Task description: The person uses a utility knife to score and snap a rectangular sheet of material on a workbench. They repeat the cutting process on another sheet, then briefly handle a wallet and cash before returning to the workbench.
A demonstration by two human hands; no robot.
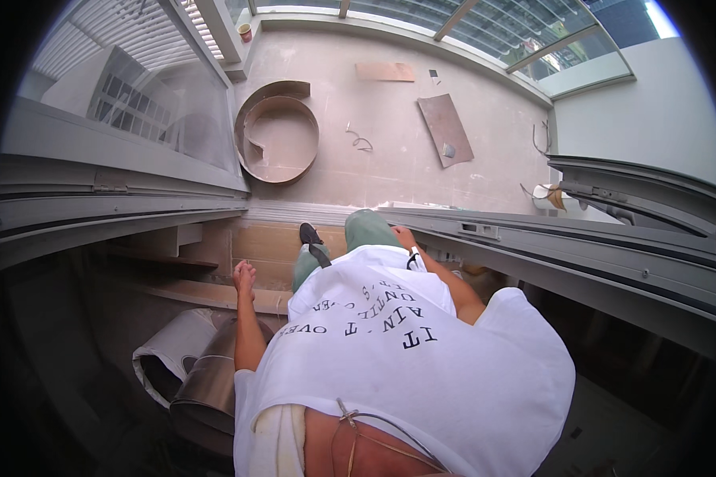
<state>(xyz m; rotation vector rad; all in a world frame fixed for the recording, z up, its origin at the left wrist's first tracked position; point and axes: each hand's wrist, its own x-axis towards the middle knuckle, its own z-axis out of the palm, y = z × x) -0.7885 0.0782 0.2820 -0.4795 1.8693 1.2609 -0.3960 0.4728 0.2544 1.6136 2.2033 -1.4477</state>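
My left hand [245, 277] hangs out to the left, above a long board [203, 292] by the doorway. Its fingers are loosely bent and apart, and nothing shows in them. Close beside my green trouser leg [371, 229] is my right hand [404, 236], near the sliding door track [485, 233]; its fingers are partly hidden, so their hold is unclear. One black shoe [310, 234] stands at the threshold. Beyond it, on the pale floor, lies a curled strip of brown sheet [310, 147].
A flat brown board [447, 131] and a smaller tan piece [385, 72] lie farther out. A bent wire [361, 143] is between the curled strip and the board. Large rolls [207, 374] stand at lower left. A paper cup [245, 32] sits by the window corner.
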